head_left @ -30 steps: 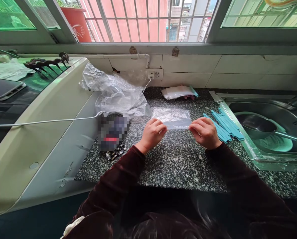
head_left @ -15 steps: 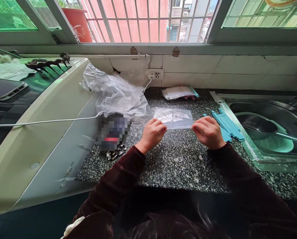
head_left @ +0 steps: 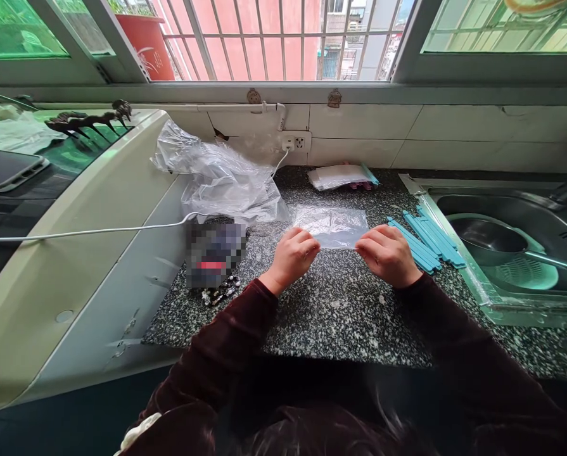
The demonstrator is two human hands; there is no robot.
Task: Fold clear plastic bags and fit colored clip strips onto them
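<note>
A small clear plastic bag point(head_left: 333, 225) lies flat over the speckled counter point(head_left: 325, 316), its near edge between my two hands. My left hand point(head_left: 294, 256) is closed, thumb and fingers pinching the bag's near left corner. At the near right corner my right hand point(head_left: 388, 254) is likewise closed in a pinch on the plastic. Just beyond my right hand lie several light-blue strips point(head_left: 426, 237), loosely side by side. Farther back, against the wall side, rests a stack of clear bags point(head_left: 340, 176) with blue and purple strips at its right end.
A large crumpled plastic bag point(head_left: 230, 180) sits at the back left, beside a blurred-out dark item point(head_left: 215, 253). A white cable point(head_left: 121, 231) runs from the wall socket point(head_left: 298, 142) across the pale appliance point(head_left: 88, 266). To the right is a steel sink point(head_left: 483, 297) holding a pan point(head_left: 487, 235).
My right hand slid right along the bag's near edge, then came back left to a pinch slightly inside its corner. My left hand has barely moved.
</note>
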